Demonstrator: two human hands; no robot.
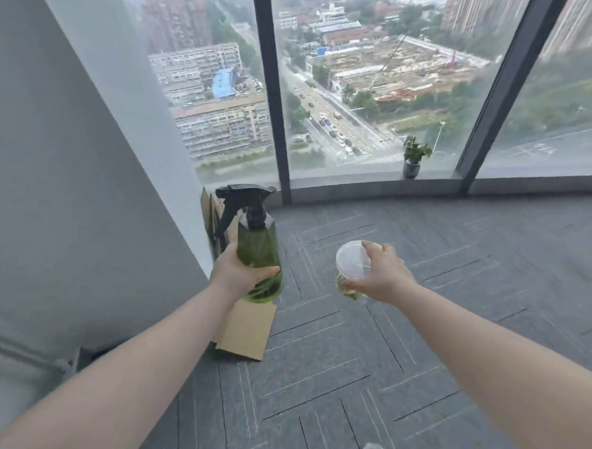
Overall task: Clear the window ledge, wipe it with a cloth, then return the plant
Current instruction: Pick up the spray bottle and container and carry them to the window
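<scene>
Gripping 1 green translucent spray bottle (260, 256) around its lower body, the left hand (240, 272) holds it upright, black trigger nozzle pointing left. The right hand (380, 277) clasps 1 clear plastic cup (352, 264) with a round lid, leaning left. Below lie grey carpet tiles (419, 331) and flat cardboard (246, 327). Farther off, 1 plant (413, 156) in a dark pot stands upright on the window ledge (357, 186).
</scene>
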